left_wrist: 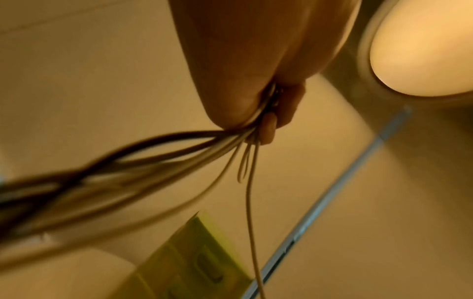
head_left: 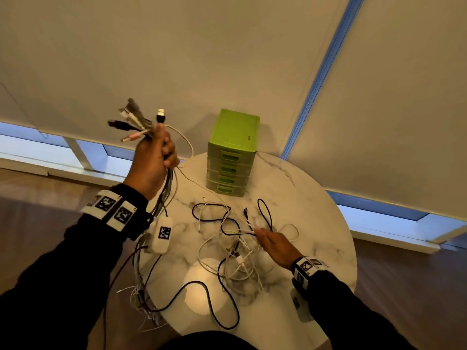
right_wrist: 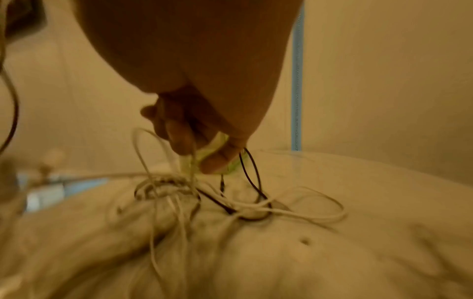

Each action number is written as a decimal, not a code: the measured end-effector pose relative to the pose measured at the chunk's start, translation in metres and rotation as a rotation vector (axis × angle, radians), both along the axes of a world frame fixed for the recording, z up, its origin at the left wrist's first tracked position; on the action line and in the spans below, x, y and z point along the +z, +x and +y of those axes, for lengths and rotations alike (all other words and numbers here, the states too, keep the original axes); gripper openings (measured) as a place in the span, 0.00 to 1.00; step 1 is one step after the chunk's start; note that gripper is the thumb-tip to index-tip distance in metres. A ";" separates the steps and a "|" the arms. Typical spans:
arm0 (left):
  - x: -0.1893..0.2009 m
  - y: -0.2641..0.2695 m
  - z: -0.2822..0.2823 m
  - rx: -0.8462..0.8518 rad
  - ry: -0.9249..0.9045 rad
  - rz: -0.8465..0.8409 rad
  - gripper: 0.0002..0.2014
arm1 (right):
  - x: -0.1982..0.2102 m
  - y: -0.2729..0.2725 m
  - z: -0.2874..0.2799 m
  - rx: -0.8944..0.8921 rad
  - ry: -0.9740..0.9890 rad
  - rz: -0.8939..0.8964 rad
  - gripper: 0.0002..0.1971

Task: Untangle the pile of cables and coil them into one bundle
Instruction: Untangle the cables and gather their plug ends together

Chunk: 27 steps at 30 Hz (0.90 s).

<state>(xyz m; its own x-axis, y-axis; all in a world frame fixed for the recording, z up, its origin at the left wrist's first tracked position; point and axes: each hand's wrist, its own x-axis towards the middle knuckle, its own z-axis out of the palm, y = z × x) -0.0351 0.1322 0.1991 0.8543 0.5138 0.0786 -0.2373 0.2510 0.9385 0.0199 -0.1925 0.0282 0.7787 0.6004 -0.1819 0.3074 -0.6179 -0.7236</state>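
Note:
My left hand [head_left: 164, 147] is raised left of the table and grips a bunch of cables [head_left: 161, 195] in its fist. Their plugs [head_left: 136, 120] fan out above the fist, and the cords hang down past the table's left edge. In the left wrist view the fingers [left_wrist: 266, 129] curl tight round the dark and white cords [left_wrist: 179, 153]. A tangled pile of black and white cables [head_left: 235, 248] lies on the round marble table [head_left: 316, 198]. My right hand [head_left: 257, 233] is low over the pile; its thumb and fingers [right_wrist: 179, 139] pinch white strands [right_wrist: 190, 168] of it.
A green drawer unit [head_left: 232, 152] stands at the table's far side, also in the left wrist view [left_wrist: 199, 263]. One thin white cord [head_left: 187, 145] loops from my left fist towards it. Wooden floor lies on both sides of the table, and closed blinds hang behind it.

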 end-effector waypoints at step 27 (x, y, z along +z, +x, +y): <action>-0.027 0.006 -0.057 -0.109 0.097 0.223 0.16 | 0.062 0.001 0.072 0.391 -0.040 -0.025 0.18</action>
<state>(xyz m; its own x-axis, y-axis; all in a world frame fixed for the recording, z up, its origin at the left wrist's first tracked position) -0.0294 0.0754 0.1723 0.9058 0.4172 -0.0737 0.0018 0.1700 0.9854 0.0208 -0.1205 0.0899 0.4973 0.8452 -0.1956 0.5421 -0.4788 -0.6905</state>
